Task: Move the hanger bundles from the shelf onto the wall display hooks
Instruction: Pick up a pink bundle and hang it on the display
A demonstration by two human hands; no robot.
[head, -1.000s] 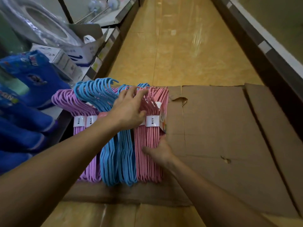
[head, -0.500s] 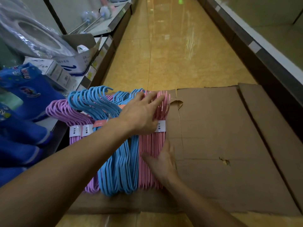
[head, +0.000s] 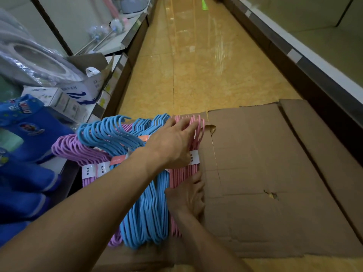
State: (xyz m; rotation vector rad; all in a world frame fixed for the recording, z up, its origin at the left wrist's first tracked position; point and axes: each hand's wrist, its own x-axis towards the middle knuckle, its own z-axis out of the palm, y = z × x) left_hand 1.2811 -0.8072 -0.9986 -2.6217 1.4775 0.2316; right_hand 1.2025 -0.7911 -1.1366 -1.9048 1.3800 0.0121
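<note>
Hanger bundles lie on flattened cardboard [head: 265,173]. Left hand [head: 170,146] spreads flat over the pink bundle [head: 177,175]; right hand [head: 186,197] presses its side, fingers straight. Better to squeeze both ends before lifting.

White paper bands [head: 194,157] wrapped around the pink hanger bundle [head: 181,173] and the purple hanger bundle [head: 88,169] carry short vertical Chinese print, too small to read surely. The white carton [head: 86,93] on the shelf edge at left bears blue Chinese characters above a blue swoosh mark, likewise not legible. The blue packs [head: 25,122] at far left show cartoon lettering that cannot be made out.
</note>
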